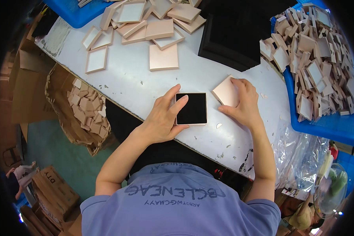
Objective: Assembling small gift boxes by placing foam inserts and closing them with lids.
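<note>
My left hand (163,115) is at the left side of a small shallow box (206,115) lying on the table. Its thumb lies along the box's lower edge, and one fingertip rests on the black insert (192,110) that fills the box. A little to the right, my right hand (244,101) grips a pale pink box lid (226,91) by its right side. The lid is tilted, with its plain face visible. A gap separates the lid from the box.
Loose pink lids (163,57) lie on the white table (126,90) at the far left. A black stack (232,41) stands behind my right hand. Box parts heap in a blue crate (314,128) at the right. More pieces fill a carton (63,114) left of the table; clear plastic (299,157) hangs nearby.
</note>
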`<state>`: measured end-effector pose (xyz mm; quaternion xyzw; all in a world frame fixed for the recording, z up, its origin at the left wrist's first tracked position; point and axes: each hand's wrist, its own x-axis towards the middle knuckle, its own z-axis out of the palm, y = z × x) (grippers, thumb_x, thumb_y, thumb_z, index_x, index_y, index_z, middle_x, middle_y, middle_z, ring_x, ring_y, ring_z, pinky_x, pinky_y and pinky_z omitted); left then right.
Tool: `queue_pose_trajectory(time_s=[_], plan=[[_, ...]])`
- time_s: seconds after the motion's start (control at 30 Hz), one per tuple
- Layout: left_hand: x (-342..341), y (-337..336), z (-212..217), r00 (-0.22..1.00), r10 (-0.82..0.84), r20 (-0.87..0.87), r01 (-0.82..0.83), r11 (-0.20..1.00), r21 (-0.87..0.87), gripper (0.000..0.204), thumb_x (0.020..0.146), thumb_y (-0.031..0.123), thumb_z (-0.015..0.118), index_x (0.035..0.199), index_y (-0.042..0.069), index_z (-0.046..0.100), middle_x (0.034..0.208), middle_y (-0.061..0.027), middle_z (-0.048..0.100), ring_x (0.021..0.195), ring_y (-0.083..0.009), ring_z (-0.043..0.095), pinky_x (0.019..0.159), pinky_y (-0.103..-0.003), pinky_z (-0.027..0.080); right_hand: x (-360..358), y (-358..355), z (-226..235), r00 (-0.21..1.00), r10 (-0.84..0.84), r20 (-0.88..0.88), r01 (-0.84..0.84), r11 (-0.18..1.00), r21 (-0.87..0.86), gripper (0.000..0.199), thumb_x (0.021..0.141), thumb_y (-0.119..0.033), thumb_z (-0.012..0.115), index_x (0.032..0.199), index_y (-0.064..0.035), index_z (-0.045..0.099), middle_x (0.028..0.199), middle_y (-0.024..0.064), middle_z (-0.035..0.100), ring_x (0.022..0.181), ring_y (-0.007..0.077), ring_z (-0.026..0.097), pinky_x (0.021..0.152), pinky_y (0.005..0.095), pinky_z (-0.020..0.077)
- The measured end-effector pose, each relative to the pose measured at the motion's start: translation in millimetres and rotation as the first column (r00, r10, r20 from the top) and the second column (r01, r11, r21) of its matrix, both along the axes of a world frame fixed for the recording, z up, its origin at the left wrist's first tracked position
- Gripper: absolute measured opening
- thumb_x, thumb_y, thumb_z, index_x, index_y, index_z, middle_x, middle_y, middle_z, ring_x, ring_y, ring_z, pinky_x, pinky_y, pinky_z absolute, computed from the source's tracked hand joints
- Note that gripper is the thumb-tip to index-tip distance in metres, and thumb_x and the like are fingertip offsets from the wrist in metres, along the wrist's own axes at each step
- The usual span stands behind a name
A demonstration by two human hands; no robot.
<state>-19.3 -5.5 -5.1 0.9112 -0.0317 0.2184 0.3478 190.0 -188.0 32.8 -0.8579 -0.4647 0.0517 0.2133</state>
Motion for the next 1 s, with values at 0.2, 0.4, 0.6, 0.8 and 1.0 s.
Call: queue_pose_trajectory(time_s=[0.2,0.4,0.6,0.8,1.0], plan=[[7.2,4.3,-6.6,0.995,-0.047,0.084,0.053,0.996,-0.065,0.098,0.068,0.018,0.079,0.142,0.009,0.015,0.141,-0.0284,0.019,0.118,-0.0415,0.042,0.098,-0.046,0.038,-4.4,-5.8,2.2,0.998,0.035,-0.047,-0.024,0.979,0.201,0.076,0.056,-0.031,0.081,0.122,-0.0083,0.050,0.122,0.0166,0.047,0.114,0.0338,0.042,0.096,0.0440,0.0323],[23.0,7.1,-11.3,0.976,-0.151,0.157,0.185,0.955,-0.231,0.104,0.062,0.018,0.080,0.141,0.006,0.014,0.143,-0.0318,0.016,0.124,-0.0464,0.034,0.096,-0.047,0.035,-34.3,32.3,11.7,0.862,0.506,-0.026,-0.493,0.851,0.183,0.060,0.062,-0.032,0.077,0.114,-0.0084,0.059,0.125,0.0183,0.047,0.110,0.0357,0.046,0.094,0.0435,0.0350],[17.1,1.6,2.5,0.982,-0.152,-0.109,0.160,0.985,0.069,0.095,0.067,0.033,0.077,0.139,0.001,0.024,0.143,-0.0280,0.022,0.127,-0.0435,0.032,0.101,-0.048,0.028,-49.7,22.1,4.8,0.831,0.550,0.083,-0.556,0.827,0.088,0.057,0.065,-0.036,0.075,0.116,-0.0161,0.058,0.129,0.0185,0.041,0.113,0.0357,0.042,0.092,0.0463,0.0336],[12.7,-1.9,17.1,0.973,-0.024,-0.229,0.080,0.967,0.241,0.090,0.067,0.043,0.073,0.137,0.002,0.031,0.143,-0.0193,0.027,0.131,-0.0393,0.026,0.103,-0.052,0.021,-51.9,18.7,-5.1,0.850,0.516,0.102,-0.518,0.855,-0.011,0.058,0.073,-0.045,0.069,0.121,-0.0168,0.055,0.134,0.0206,0.034,0.120,0.0375,0.035,0.098,0.0502,0.0272],[28.8,41.6,12.2,0.998,-0.008,-0.062,0.012,0.998,0.067,0.078,0.072,0.040,0.071,0.132,0.001,0.039,0.137,-0.0213,0.036,0.126,-0.0410,0.034,0.101,-0.046,0.029,-21.2,31.1,30.4,0.853,0.514,0.091,-0.514,0.858,-0.021,0.054,0.074,-0.036,0.069,0.120,-0.0121,0.054,0.134,0.0177,0.040,0.124,0.0339,0.036,0.100,0.0515,0.0252]])
